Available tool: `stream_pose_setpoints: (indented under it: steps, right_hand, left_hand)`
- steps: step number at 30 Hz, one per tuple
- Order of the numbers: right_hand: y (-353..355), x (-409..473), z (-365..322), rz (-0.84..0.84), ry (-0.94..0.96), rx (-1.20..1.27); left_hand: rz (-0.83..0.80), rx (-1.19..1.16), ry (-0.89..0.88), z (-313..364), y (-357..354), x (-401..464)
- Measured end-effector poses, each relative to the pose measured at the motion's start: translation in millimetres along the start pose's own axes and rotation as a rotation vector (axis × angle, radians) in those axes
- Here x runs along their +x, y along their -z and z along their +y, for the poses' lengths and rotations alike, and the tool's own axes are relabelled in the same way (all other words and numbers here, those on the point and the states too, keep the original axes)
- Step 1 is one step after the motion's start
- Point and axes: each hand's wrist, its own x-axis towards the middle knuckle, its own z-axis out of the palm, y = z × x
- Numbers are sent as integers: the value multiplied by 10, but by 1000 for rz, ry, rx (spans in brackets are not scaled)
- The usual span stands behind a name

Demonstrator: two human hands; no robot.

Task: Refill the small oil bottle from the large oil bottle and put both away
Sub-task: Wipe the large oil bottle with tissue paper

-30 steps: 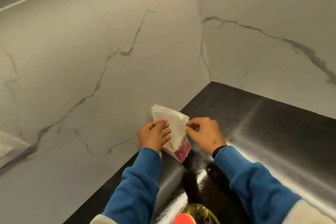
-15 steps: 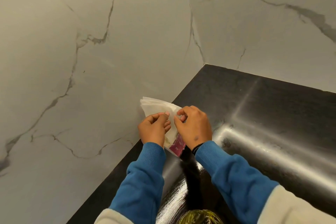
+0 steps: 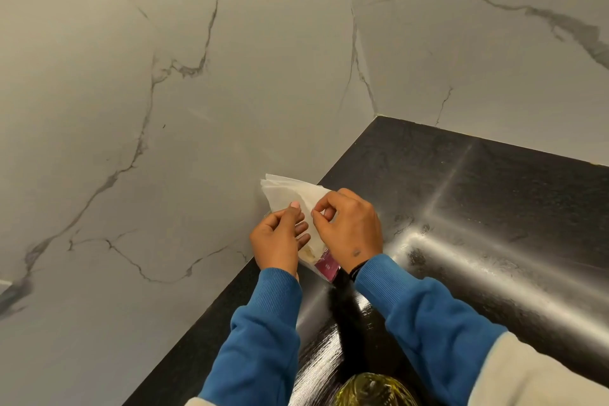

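The top of a bottle of yellow oil (image 3: 372,391) shows at the bottom edge of the head view, close to me; its cap is out of frame. Further back, a pink packet (image 3: 326,269) of white paper napkins (image 3: 290,191) leans against the wall. My left hand (image 3: 280,244) holds the packet from the left, thumb up against the napkins. My right hand (image 3: 349,231) pinches the edge of a napkin between thumb and forefinger. No second bottle is visible.
The black glossy countertop (image 3: 494,208) runs into a corner between two grey marble walls (image 3: 164,109). The packet sits at the counter's left edge against the wall. Blue sleeves cover both my forearms.
My right hand has moved left onto the napkins and now pinches one. The view has tilted, so the bottle's red cap has dropped out of frame.
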Motion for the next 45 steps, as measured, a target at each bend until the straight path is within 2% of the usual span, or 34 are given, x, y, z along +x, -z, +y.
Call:
stream_pose_setpoints:
  steps: [8, 14, 20, 26, 33, 40, 45]
  right_hand:
    - [33, -51, -5, -229, 183, 36]
    - [100, -69, -76, -211, 282, 9]
    - [124, -33, -158, -162, 217, -52]
    - [174, -27, -268, -113, 191, 12]
    - [168, -29, -316, -165, 131, -17]
    - [386, 43, -554, -90, 65, 292]
    - [717, 101, -918, -146, 32, 589]
  left_hand:
    - [-7, 52, 0, -5, 2, -51]
    - [41, 25, 10, 114, 68, -80]
    - [-5, -25, 3, 308, 132, -195]
    - [-23, -40, -52, 420, 230, -305]
    - [-41, -15, -42, 443, 360, -388]
    - [39, -60, -54, 494, 528, -437]
    - [113, -38, -215, 672, 595, -509]
